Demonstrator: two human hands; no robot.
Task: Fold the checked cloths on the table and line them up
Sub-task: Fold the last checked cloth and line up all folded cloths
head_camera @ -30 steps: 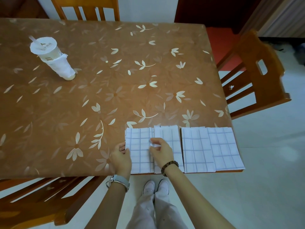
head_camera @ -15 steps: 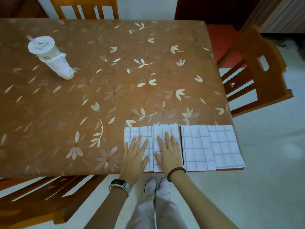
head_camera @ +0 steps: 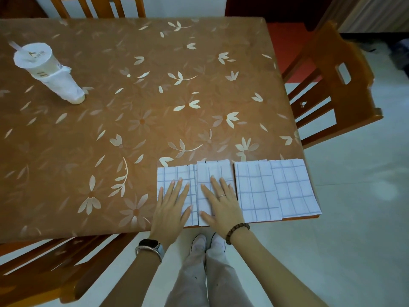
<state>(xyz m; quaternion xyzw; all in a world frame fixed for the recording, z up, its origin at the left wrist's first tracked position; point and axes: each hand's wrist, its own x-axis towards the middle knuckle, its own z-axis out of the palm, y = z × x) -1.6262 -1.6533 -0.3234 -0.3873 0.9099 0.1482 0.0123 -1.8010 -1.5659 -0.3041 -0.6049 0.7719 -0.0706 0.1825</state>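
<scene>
Several folded white cloths with a blue check lie side by side along the near right edge of the table (head_camera: 155, 111). My left hand (head_camera: 171, 207) lies flat, fingers spread, on the leftmost cloth (head_camera: 174, 173). My right hand (head_camera: 221, 203) presses flat on the second cloth (head_camera: 215, 170). To the right lie a third cloth (head_camera: 256, 191) and a fourth cloth (head_camera: 295, 187), the fourth overlapping the third's edge and reaching the table's right corner.
A white cup with a lid and straw, wrapped in a white bag (head_camera: 47, 73), stands at the far left of the table. Wooden chairs stand at the right (head_camera: 336, 85), at the far side (head_camera: 97, 6) and at the near left (head_camera: 55, 262).
A second ago both hands had curled fingers at the edges of the two left cloths. They have since flattened out on top of them with fingers spread.
</scene>
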